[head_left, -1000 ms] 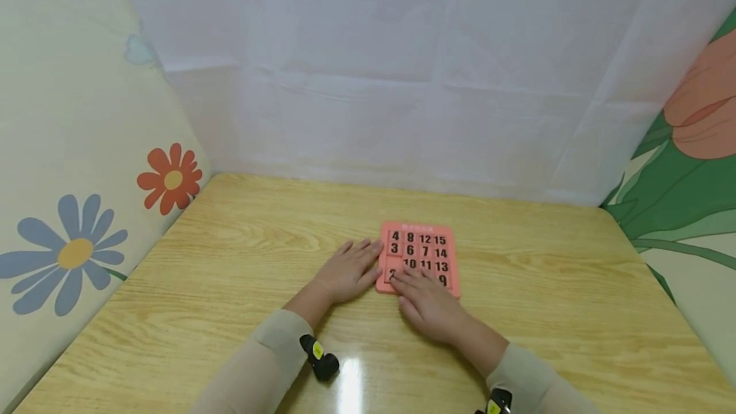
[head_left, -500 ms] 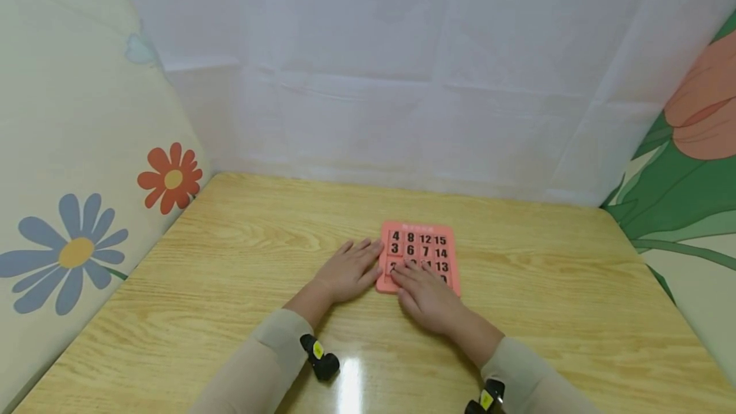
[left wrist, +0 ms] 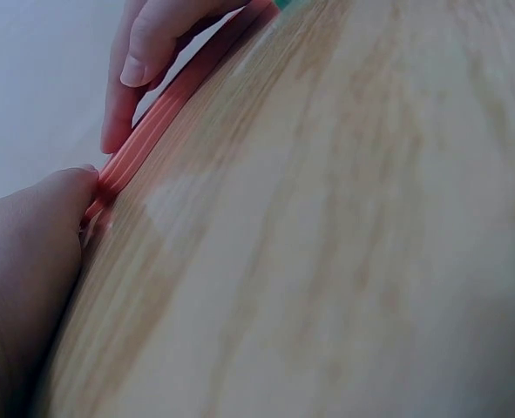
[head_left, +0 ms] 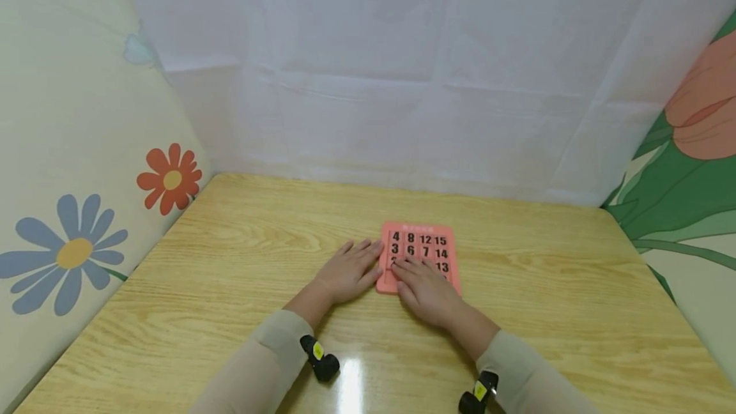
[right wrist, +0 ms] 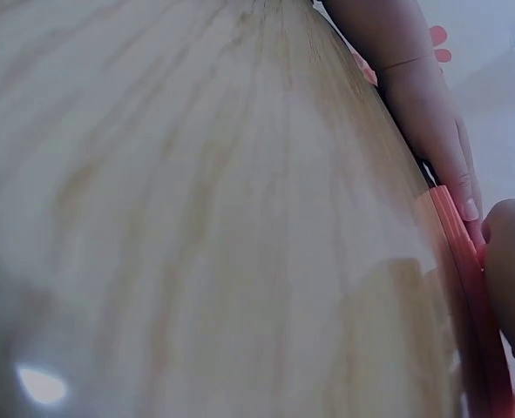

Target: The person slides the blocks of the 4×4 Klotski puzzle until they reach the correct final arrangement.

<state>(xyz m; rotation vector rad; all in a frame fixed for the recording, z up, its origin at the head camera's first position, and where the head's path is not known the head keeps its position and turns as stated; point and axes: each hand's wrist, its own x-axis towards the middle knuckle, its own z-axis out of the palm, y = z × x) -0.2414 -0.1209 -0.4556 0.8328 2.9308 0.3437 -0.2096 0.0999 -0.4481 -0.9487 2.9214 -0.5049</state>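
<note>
A pink sliding number puzzle (head_left: 418, 227) lies flat on the table, with black numbers on its tiles. My left hand (head_left: 349, 271) rests beside it, fingers extended, fingertips and thumb at its left edge. My right hand (head_left: 428, 292) lies over the lower rows, the fingertips touching the tiles. The index finger is at the partly covered 2 tile (head_left: 393, 262) in the left column. Below that tile is a gap at the bottom left corner. Several lower tiles are hidden under the hand. In the left wrist view, the left thumb (left wrist: 44, 209) touches the puzzle's side.
The wood-grain table (head_left: 259, 235) extends around the puzzle. A white cloth (head_left: 374, 82) hangs behind it, and flower-patterned panels (head_left: 75, 145) stand at the sides. Small black cameras (head_left: 322, 361) are strapped on both wrists.
My right hand has moved slightly away from me and up the puzzle. The 2 tile has slid up from the bottom left corner into the row above. My left hand has stayed put.
</note>
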